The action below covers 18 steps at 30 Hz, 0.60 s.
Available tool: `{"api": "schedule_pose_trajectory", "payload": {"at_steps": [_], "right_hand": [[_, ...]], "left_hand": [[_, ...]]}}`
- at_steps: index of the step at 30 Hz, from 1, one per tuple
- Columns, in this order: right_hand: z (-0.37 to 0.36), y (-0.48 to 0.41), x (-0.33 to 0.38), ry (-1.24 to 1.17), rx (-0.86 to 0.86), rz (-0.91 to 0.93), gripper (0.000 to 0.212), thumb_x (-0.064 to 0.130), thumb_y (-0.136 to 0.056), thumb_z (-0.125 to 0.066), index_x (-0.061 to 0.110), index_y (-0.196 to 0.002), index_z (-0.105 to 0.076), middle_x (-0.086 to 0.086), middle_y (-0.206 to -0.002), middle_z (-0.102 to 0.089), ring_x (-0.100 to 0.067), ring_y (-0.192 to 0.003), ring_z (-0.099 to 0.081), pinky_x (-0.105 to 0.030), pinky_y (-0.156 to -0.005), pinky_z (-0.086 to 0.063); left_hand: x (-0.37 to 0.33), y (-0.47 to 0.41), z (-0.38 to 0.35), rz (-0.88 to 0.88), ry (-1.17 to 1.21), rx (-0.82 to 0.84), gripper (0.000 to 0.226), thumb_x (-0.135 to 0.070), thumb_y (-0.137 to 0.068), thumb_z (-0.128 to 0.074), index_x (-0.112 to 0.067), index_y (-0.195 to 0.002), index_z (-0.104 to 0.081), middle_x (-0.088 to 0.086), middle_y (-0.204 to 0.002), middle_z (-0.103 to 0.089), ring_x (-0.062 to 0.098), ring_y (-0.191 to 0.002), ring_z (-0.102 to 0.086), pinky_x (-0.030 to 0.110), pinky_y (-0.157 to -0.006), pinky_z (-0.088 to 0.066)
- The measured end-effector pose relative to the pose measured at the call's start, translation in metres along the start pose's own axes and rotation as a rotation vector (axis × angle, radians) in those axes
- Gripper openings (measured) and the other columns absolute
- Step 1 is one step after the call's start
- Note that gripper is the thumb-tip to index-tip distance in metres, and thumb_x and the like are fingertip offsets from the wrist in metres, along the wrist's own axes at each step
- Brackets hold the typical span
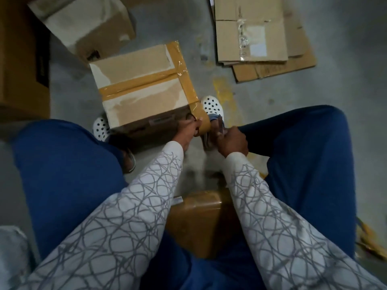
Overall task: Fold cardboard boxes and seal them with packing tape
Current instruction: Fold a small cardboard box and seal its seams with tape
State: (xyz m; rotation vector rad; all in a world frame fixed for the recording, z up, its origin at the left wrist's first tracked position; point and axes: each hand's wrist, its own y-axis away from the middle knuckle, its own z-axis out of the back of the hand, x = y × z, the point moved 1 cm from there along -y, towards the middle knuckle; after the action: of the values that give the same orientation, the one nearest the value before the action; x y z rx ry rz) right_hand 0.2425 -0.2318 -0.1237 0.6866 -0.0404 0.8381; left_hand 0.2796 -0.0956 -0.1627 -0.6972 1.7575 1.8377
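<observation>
A closed cardboard box (144, 91) stands on the floor between my feet, with brown packing tape along its top seam and right edge. A strip of brown tape (201, 124) runs from the box's near right corner down its side. My left hand (187, 131) pinches this strip against the corner. My right hand (233, 143) grips a shiny grey tool (219, 126), apparently scissors, right beside the strip. What lies below the strip is hidden between my hands.
Flattened cardboard sheets (255, 34) lie on the concrete floor at the far right. An open box (88, 24) lies at the far left beside a large carton (21, 59). A taped box (196, 218) sits under me between my knees.
</observation>
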Motion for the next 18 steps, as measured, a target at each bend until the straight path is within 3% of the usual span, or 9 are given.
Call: {"api": "schedule_pose_trajectory", "payload": {"at_steps": [2,6,8,10,13,18], "right_hand": [[0.01,0.008,0.012,-0.103,-0.076,0.161,0.028,0.04,-0.095,-0.062,0.016,-0.11,-0.063,-0.015,-0.113,-0.07,-0.036,-0.105,-0.065,-0.037,-0.084,-0.051],[0.021,0.01,0.039,-0.178,-0.182,0.404,0.014,0.032,-0.095,-0.065,0.022,-0.102,-0.072,-0.008,-0.101,-0.073,-0.029,-0.092,-0.066,-0.031,-0.078,-0.05],[0.022,0.007,0.049,-0.156,-0.21,0.506,0.016,0.027,-0.096,-0.065,0.021,-0.106,-0.076,-0.006,-0.103,-0.07,-0.022,-0.092,-0.063,-0.027,-0.08,-0.046],[0.02,0.004,0.055,-0.151,-0.224,0.589,0.018,0.019,-0.095,-0.067,0.019,-0.109,-0.078,-0.003,-0.101,-0.066,-0.019,-0.09,-0.06,-0.024,-0.079,-0.043],[0.016,-0.004,0.056,-0.073,-0.222,0.648,0.023,0.004,-0.087,-0.07,0.012,-0.107,-0.079,-0.007,-0.098,-0.065,-0.027,-0.088,-0.064,-0.029,-0.077,-0.052],[0.009,-0.017,0.046,0.113,-0.178,0.669,0.019,0.007,-0.084,-0.074,0.013,-0.101,-0.079,-0.01,-0.102,-0.063,-0.031,-0.089,-0.064,-0.027,-0.073,-0.044]], "left_hand": [[0.0,0.002,0.002,0.0,-0.055,-0.024,0.03,-0.018,-0.101,-0.061,-0.001,-0.125,-0.063,0.008,-0.099,-0.058,0.017,-0.085,-0.055,0.014,-0.056,-0.043],[-0.006,0.002,0.008,0.036,-0.133,-0.064,0.033,-0.02,-0.104,-0.054,-0.002,-0.131,-0.061,0.011,-0.116,-0.06,0.025,-0.107,-0.057,0.031,-0.086,-0.045],[-0.002,0.003,0.011,0.031,-0.122,-0.083,0.027,-0.019,-0.104,-0.053,-0.001,-0.122,-0.063,0.011,-0.113,-0.061,0.028,-0.108,-0.058,0.031,-0.085,-0.045],[0.01,0.005,0.012,-0.011,-0.123,-0.082,0.015,-0.018,-0.103,-0.054,-0.007,-0.106,-0.064,0.009,-0.1,-0.06,0.026,-0.098,-0.057,0.027,-0.074,-0.043],[0.029,0.011,0.01,-0.02,-0.116,-0.105,0.014,-0.02,-0.102,-0.056,-0.011,-0.093,-0.062,0.009,-0.095,-0.061,0.02,-0.086,-0.054,0.026,-0.067,-0.04],[0.042,0.016,-0.003,0.042,0.054,-0.102,0.016,-0.021,-0.101,-0.057,-0.013,-0.091,-0.066,0.016,-0.105,-0.07,0.025,-0.093,-0.061,0.032,-0.079,-0.048]]}}
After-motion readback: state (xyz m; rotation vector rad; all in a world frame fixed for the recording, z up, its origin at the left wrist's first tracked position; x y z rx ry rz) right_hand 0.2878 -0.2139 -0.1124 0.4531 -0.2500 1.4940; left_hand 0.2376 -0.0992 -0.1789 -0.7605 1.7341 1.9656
